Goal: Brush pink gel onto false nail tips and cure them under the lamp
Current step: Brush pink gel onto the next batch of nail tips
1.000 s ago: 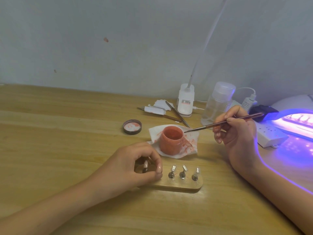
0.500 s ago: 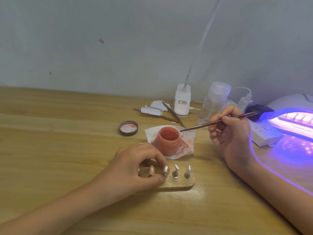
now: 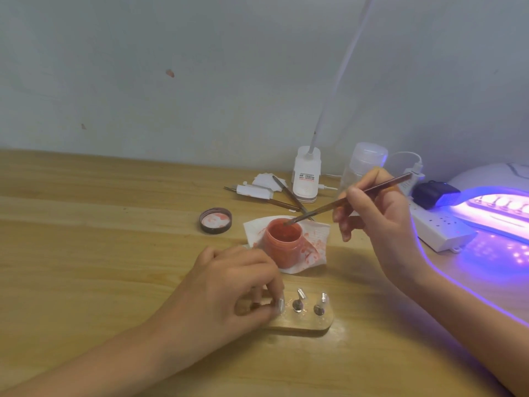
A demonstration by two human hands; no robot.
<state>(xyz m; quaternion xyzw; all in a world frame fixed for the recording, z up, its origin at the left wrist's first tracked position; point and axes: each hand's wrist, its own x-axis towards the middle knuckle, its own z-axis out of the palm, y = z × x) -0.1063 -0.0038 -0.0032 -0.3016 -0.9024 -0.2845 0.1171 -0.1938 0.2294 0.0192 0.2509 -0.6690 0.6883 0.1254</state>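
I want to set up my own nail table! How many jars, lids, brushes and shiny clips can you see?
Pink gel jar: 1
Lid: 1
Brush in the right hand: 1
Thin tools lying near the wall: 2
Shiny clips in view: 3
Total: 8

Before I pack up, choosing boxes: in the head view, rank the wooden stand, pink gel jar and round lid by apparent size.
oblong wooden stand (nearest camera)
pink plastic gel jar
round dark lid
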